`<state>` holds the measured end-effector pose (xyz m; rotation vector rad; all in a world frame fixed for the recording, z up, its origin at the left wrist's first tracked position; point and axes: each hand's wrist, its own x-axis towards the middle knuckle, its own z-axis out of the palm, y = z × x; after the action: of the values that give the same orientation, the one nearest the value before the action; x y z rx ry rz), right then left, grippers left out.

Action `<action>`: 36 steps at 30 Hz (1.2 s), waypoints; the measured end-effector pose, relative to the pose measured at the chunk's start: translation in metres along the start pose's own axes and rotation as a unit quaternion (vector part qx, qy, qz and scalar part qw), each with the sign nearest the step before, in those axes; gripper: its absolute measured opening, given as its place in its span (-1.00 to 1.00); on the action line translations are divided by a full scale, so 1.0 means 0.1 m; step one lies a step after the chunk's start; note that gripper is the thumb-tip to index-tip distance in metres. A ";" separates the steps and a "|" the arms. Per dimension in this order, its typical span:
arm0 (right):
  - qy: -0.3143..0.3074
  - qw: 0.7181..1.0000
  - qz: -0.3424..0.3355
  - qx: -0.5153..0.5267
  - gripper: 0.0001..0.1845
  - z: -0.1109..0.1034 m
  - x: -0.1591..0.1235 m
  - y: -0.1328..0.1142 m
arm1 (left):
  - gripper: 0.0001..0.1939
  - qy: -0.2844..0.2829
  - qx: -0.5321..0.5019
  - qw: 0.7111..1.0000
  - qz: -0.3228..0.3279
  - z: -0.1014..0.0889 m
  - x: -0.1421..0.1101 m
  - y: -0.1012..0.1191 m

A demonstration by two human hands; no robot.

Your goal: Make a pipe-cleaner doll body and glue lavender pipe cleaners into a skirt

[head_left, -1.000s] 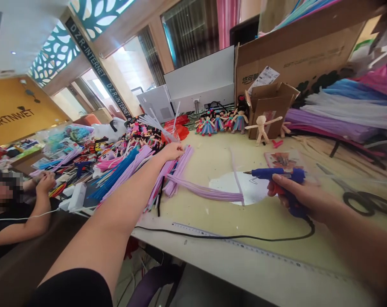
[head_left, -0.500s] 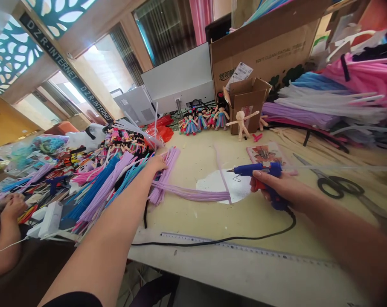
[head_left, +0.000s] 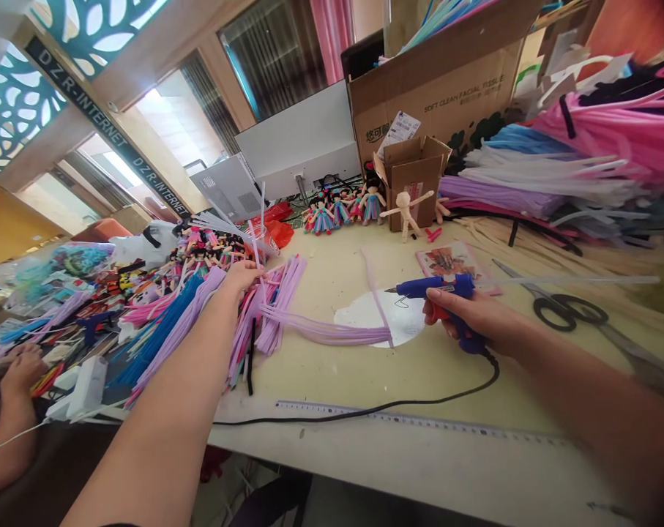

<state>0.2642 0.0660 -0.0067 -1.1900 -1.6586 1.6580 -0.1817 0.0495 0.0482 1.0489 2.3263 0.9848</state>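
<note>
My right hand (head_left: 463,311) is wrapped round a blue hot glue gun (head_left: 433,287), its nozzle pointing left over a white oval patch (head_left: 353,316). Fingers pinched, my left hand (head_left: 247,277) is above the bundles at the left, with a lilac pipe cleaner (head_left: 256,252) standing up at its fingertips. Just right of it lies a bundle of lilac pipe cleaners (head_left: 291,289). Several lilac pipe cleaners (head_left: 332,333) run side by side across the table to the patch, where their ends meet a single lilac pipe cleaner (head_left: 376,293) lying crosswise.
Scissors (head_left: 562,311) lie at the right, near a picture card (head_left: 449,263). A ruler (head_left: 397,419) and the black cord (head_left: 337,419) run along the front. Small dolls (head_left: 340,208) and a cardboard box (head_left: 413,183) stand behind. Another person's hands (head_left: 21,369) are at far left.
My left hand has moved left from the lilac bundle, and a lilac pipe cleaner now stands at its fingertips. My right hand keeps the glue gun over the patch. The view has shifted slightly.
</note>
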 end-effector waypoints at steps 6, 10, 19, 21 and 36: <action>0.000 1.000 0.000 0.006 -0.54 0.00 -0.02 -0.02 | -0.73 0.045 -0.069 0.996 0.039 -0.34 -0.11 0.07; 0.001 1.000 0.007 0.010 -0.59 0.02 -0.04 -0.05 | -0.77 0.092 -0.088 0.988 0.091 -0.51 -0.21 0.16; 0.012 1.000 0.020 0.012 -0.58 0.00 -0.01 0.00 | -0.78 -0.032 0.219 0.898 0.380 0.12 -0.72 0.52; 0.013 1.000 0.019 0.010 -0.56 -0.01 -0.01 0.00 | -0.78 -0.118 0.264 0.865 0.410 0.43 -0.82 0.47; -0.011 0.999 0.031 0.004 -0.50 0.04 -0.05 0.00 | -0.76 -0.284 0.284 0.814 0.419 1.26 -1.24 0.40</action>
<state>0.2630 0.0597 -0.0065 -1.2347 -1.6423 1.7202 -0.0082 0.0277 0.0022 2.3379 1.6238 0.0810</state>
